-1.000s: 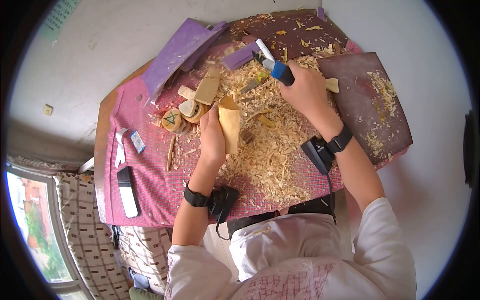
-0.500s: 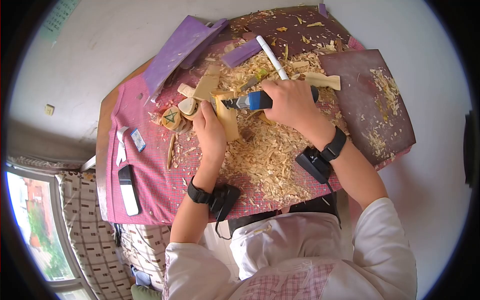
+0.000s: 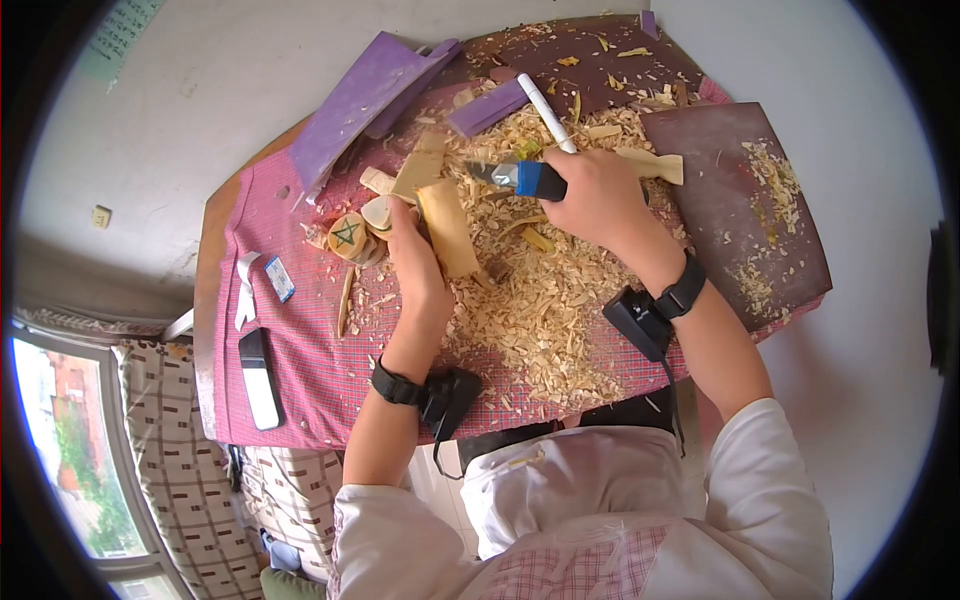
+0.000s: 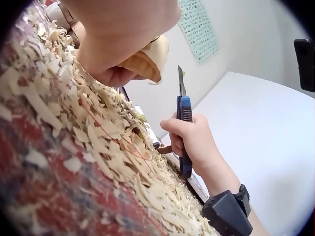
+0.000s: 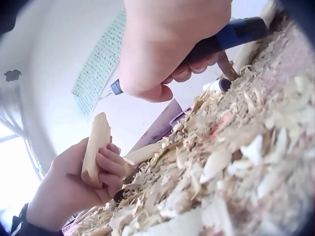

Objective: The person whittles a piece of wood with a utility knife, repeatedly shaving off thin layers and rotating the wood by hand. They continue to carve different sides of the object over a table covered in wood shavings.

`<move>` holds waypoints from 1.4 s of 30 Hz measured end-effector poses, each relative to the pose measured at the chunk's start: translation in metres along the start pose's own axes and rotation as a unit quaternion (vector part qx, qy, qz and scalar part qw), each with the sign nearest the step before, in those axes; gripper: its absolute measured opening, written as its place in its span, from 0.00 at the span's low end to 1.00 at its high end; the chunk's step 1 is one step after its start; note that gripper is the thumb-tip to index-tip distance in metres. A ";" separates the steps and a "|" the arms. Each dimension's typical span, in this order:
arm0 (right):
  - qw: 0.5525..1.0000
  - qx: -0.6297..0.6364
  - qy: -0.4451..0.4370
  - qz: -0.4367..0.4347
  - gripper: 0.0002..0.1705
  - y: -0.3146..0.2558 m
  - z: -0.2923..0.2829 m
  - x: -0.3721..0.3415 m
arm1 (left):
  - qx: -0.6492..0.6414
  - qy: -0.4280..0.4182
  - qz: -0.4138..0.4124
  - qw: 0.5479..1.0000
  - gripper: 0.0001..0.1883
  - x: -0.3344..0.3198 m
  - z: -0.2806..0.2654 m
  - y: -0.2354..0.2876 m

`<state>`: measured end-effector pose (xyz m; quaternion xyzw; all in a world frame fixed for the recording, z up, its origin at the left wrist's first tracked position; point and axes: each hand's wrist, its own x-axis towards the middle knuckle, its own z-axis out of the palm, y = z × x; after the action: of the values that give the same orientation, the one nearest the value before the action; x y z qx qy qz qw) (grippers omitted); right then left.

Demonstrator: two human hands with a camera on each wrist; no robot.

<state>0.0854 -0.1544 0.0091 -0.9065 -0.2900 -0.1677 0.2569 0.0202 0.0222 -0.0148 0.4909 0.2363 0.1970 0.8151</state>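
My left hand (image 3: 418, 265) grips a pale block of wood (image 3: 447, 228) with a carved, rounded surface; in the right wrist view the fingers (image 5: 111, 164) curl round its side. My right hand (image 3: 598, 198) holds a blue and black utility knife (image 3: 541, 181), its blade bare and pointing left toward the block, apart from it. In the left wrist view the knife (image 4: 185, 115) stands with the blade up, thumb along the handle. Wood shavings (image 3: 545, 330) lie thick under both hands.
Left of the block sit a round wood piece with a green star (image 3: 347, 236) and other wood pieces. A white marker (image 3: 546, 112) lies behind the right hand. Purple boards (image 3: 360, 100) lean at the back; a brown board (image 3: 735, 200) lies right. A phone (image 3: 261, 385) rests at left.
The knife came down from the upper right onto the block, then drew back a little to the right. The block has turned in the left hand, its top now tilting left.
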 end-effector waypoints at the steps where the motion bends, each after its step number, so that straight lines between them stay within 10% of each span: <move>1: 1.000 -0.010 -0.017 -0.006 0.08 0.000 0.004 -0.001 | 0.000 0.001 -0.001 1.000 0.23 -0.002 0.001 0.005; 4: 0.999 -0.026 -0.043 -0.017 0.08 0.001 0.007 -0.003 | -0.101 -0.052 -0.087 0.990 0.25 -0.005 -0.006 0.014; 7: 0.997 -0.041 -0.057 -0.016 0.08 -0.003 0.006 -0.004 | -0.126 -0.286 -0.031 0.950 0.25 0.001 -0.018 0.014; 10: 0.996 -0.048 -0.070 -0.012 0.09 -0.004 0.009 -0.005 | 0.080 -0.049 0.141 0.986 0.24 -0.004 -0.004 0.013; 16: 0.994 -0.068 -0.076 -0.031 0.09 -0.009 0.005 -0.005 | 0.270 -0.121 0.242 0.924 0.20 -0.008 -0.003 0.016; 22: 0.991 -0.100 -0.022 -0.082 0.08 -0.005 0.006 -0.006 | 0.364 0.039 0.322 0.873 0.19 -0.001 -0.009 0.030; 26: 0.992 -0.076 -0.011 -0.103 0.08 -0.006 0.005 -0.006 | 0.312 -0.028 0.346 0.884 0.18 -0.006 -0.005 0.025; 31: 0.990 -0.094 -0.001 -0.106 0.08 0.000 0.007 -0.006 | 0.530 0.061 0.340 0.774 0.18 -0.005 -0.007 0.035; 36: 0.992 -0.100 0.003 -0.080 0.07 0.001 0.000 -0.004 | 0.312 0.025 0.393 0.865 0.17 0.003 -0.014 0.035; 38: 0.987 -0.065 0.011 -0.144 0.07 0.003 0.005 -0.004 | 0.381 -0.106 0.435 0.809 0.18 -0.009 -0.010 0.033; 42: 0.984 -0.076 -0.011 -0.164 0.08 0.001 0.002 -0.005 | 0.504 -0.067 0.395 0.765 0.17 -0.016 -0.004 0.033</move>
<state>0.0826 -0.1556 0.0047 -0.8653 -0.4237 -0.2193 0.1536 0.0026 0.0307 0.0163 0.8932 0.0314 0.3202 0.3141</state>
